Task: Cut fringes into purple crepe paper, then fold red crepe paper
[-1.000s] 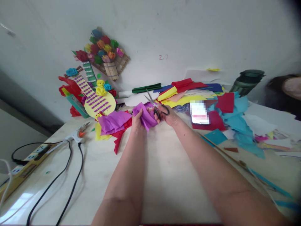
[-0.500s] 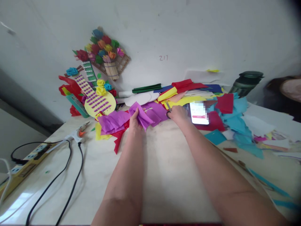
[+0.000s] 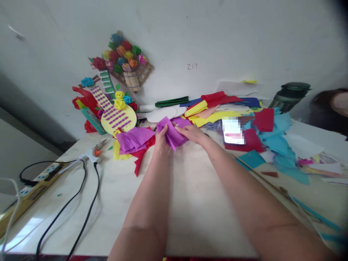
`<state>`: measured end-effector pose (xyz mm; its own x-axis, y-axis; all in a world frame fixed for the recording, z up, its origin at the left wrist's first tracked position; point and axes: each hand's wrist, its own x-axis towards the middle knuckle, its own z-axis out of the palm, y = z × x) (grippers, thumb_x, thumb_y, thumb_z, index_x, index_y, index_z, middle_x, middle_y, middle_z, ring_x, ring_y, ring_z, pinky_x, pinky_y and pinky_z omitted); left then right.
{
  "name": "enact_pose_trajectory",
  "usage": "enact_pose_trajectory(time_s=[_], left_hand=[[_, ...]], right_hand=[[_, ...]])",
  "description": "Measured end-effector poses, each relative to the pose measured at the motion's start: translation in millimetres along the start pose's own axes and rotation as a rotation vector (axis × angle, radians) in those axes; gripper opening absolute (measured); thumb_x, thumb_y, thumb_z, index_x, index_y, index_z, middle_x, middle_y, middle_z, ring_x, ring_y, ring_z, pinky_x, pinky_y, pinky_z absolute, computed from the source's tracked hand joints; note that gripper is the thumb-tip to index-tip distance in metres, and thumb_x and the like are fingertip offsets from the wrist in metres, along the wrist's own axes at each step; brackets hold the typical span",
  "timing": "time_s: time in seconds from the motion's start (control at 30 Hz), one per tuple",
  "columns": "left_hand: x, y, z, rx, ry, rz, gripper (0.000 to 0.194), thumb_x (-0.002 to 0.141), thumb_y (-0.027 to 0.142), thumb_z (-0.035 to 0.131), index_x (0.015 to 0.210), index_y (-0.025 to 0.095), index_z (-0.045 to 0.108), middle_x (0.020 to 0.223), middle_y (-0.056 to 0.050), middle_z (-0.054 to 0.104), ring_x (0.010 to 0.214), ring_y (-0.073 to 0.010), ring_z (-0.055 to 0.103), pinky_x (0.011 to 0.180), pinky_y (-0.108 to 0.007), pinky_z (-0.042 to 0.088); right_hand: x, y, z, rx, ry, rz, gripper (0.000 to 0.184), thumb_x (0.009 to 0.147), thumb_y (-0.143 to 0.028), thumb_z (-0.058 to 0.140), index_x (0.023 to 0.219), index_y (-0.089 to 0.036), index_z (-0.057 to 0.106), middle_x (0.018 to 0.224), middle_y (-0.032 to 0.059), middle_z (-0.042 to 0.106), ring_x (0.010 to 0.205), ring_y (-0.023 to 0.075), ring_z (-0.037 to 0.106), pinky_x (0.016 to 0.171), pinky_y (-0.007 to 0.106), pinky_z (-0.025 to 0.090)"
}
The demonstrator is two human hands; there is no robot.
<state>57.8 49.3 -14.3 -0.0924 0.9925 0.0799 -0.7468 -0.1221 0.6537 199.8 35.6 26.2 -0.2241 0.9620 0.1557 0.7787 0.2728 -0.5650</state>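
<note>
A folded piece of purple crepe paper [image 3: 174, 137] is held between my two hands, just above the table. My left hand [image 3: 161, 140] pinches its left side, thumb on top. At its right side, the fingers of my right hand [image 3: 192, 133] close on the paper; the fingertips are partly hidden by its folds. More purple crepe paper [image 3: 134, 140] lies to the left, over red and yellow pieces. Close to my right wrist a small dark curved thing [image 3: 207, 135] shows, mostly covered by the hand.
A glue gun [image 3: 92, 156] with a black cord and a power strip [image 3: 32, 192] are at the left. Behind stand a yellow paper guitar [image 3: 119, 117] and a flower craft [image 3: 132, 81]. A lit phone [image 3: 233, 132], coloured paper scraps [image 3: 280, 141] and a dark bottle [image 3: 289, 98] are to the right.
My right hand has let go of the scissors and moved left onto the purple crepe paper. My left hand still holds the paper. The whole view has shifted slightly.
</note>
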Motion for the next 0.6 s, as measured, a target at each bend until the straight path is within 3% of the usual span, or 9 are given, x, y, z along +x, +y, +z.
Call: enact_pose_trajectory(time_s=[0.07, 0.27, 0.43, 0.6], left_hand=[[0, 0, 0.1, 0.024, -0.002, 0.006, 0.033, 0.063, 0.023, 0.073, 0.093, 0.014, 0.062, 0.084, -0.007, 0.068, 0.08, -0.0173, 0.065, 0.085, -0.032, 0.047], [0, 2, -5.2, 0.201, -0.023, -0.023, 0.034, 0.053, 0.02, 0.079, 0.082, 0.014, 0.063, 0.078, -0.004, 0.068, 0.072, -0.0164, 0.063, 0.079, -0.031, 0.05], [1, 2, -11.8, 0.353, -0.041, -0.064, 0.04, 0.046, 0.02, 0.082, 0.081, 0.014, 0.064, 0.078, -0.005, 0.068, 0.083, -0.0219, 0.064, 0.083, -0.035, 0.049], [2, 4, -14.3, 0.355, -0.013, 0.011, 0.04, 0.05, 0.023, 0.081, 0.084, 0.013, 0.064, 0.082, -0.007, 0.068, 0.089, -0.0244, 0.063, 0.086, -0.038, 0.048]], right_hand=[[-1, -5, 11, 0.089, -0.033, -0.046, 0.042, 0.081, -0.055, 0.044, 0.066, -0.019, 0.061, 0.062, 0.0015, 0.059, 0.059, 0.0163, 0.053, 0.056, 0.026, 0.035], [0, -5, 28, -0.056, 0.316, -0.049, 0.024, 0.083, -0.033, 0.049, 0.071, -0.018, 0.063, 0.063, 0.0022, 0.06, 0.061, 0.0151, 0.05, 0.058, 0.026, 0.03], [2, 2, 23, -0.08, 0.404, 0.001, 0.026, 0.086, -0.032, 0.044, 0.077, -0.018, 0.064, 0.071, 0.0053, 0.064, 0.07, 0.0183, 0.055, 0.065, 0.027, 0.034], [6, 8, 26, -0.08, 0.437, 0.019, 0.025, 0.085, -0.032, 0.044, 0.077, -0.019, 0.064, 0.071, 0.0044, 0.065, 0.072, 0.0188, 0.056, 0.072, 0.029, 0.036]])
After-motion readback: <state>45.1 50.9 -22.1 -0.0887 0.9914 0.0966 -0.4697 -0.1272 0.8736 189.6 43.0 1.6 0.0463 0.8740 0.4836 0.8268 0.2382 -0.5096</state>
